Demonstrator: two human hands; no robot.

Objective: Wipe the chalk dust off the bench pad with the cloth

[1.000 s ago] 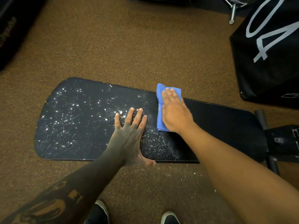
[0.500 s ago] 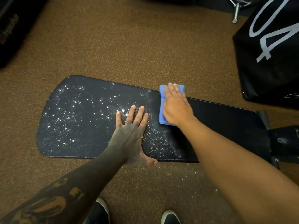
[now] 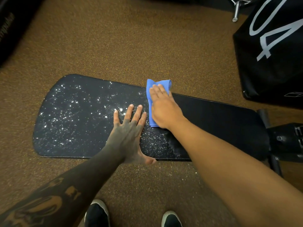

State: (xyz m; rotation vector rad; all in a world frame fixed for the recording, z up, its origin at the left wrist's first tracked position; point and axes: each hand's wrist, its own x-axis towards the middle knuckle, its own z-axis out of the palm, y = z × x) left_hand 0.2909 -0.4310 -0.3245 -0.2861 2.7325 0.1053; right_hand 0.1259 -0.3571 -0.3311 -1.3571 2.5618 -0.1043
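At the far edge of the pad [image 3: 213,115], our right grip [image 3: 164,108] lies flat on the cloth [image 3: 157,83], fingers straight and close together. It presses the cloth down rather than clamping round it. The folded cloth sits under palm and fingers, its top end poking past the far edge over the floor [image 3: 131,46] and its left border showing beside the hand. Our left grip [image 3: 129,133] rests flat on the pad just beside the cloth, fingers straight and a little spread, thumb at the near edge, holding nothing.

We judge the wiping about half done. The pad to the right of the cloth looks clean, while dust [image 3: 73,112] speckles everything to the left and the near strip under the right wrist. The next move, as we judge it, calls for drawing the cloth toward the near edge with even pressure, then working leftward. The left grip sits in that path and would have to lift, or the dust under it would be missed.
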